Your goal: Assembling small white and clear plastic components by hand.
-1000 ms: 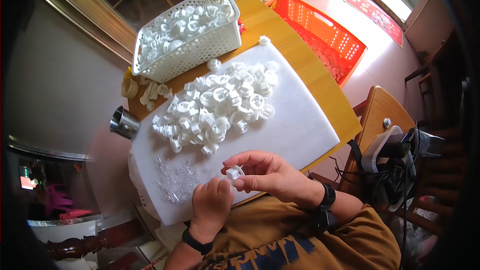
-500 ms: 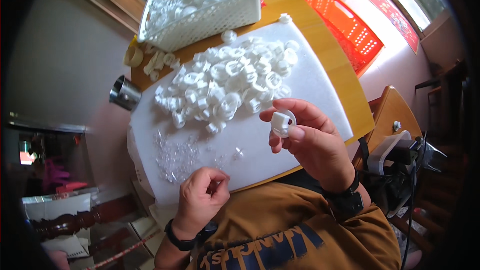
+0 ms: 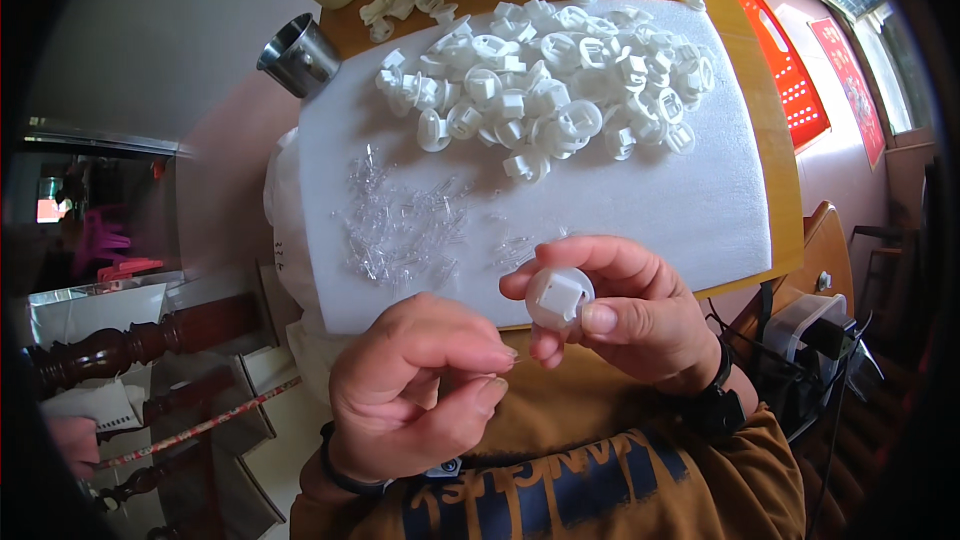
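Slippage worries me, lower centre: left hand (image 3: 412, 380) pinches a clear sliver (image 3: 516, 360), easily dropped if loosened, while right hand (image 3: 645, 320) holds a white cap (image 3: 559, 297).

- A grey wall (image 3: 160, 50) rises left of the wooden table (image 3: 786, 210).
- Daylight enters through a bright opening (image 3: 905, 80) beyond the table's right side, washing the pale floor (image 3: 838, 162).
- Dark turned woodwork (image 3: 150, 343) stands left of the table.
- Brown wooden furniture (image 3: 828, 245) sits to the table's right.

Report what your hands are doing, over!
Right hand: fingers holding a round white part. Left hand: fingers curled nearby, can't tell if holding anything. Pile of white parts beyond, not in the way.
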The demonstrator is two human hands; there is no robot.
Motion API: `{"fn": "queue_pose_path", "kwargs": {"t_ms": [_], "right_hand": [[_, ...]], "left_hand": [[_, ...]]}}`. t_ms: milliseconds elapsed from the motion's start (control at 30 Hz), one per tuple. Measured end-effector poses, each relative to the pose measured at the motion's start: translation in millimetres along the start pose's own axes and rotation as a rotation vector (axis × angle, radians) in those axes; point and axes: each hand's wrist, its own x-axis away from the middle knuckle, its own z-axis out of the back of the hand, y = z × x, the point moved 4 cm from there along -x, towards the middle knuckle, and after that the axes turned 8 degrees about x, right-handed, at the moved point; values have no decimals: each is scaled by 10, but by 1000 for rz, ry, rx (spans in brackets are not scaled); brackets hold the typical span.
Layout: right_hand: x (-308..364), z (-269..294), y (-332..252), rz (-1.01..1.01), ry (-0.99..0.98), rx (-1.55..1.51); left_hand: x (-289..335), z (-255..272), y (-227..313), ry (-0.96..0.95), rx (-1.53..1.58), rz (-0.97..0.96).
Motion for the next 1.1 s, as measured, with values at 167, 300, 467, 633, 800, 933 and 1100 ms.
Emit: {"fn": "queue_pose_path", "kwargs": {"t_ms": [167,300,467,633,800,933,1100], "right_hand": [[-16,17,65,-38,-29,-18],[-15,25,89,-64,-38,-56],[-5,84,106,-56,37,-60],[26,112,115,-68,-71,-114],[36,138,111,-80,-63,-106],[35,128,113,-86,-63,-104],[43,130,124,-73,-55,-79]], "left_hand": [[-4,6,-103,-38,-154,-61],[-23,-57,-12,-74,-509,-306],[-51,-102,-12,-105,-637,-439],[-62,-136,-11,-111,-678,-450],[-58,-138,-16,-126,-689,-435],[-74,-143,-8,-146,-684,-405],[-78,-158,-50,-138,-676,-416]]}}
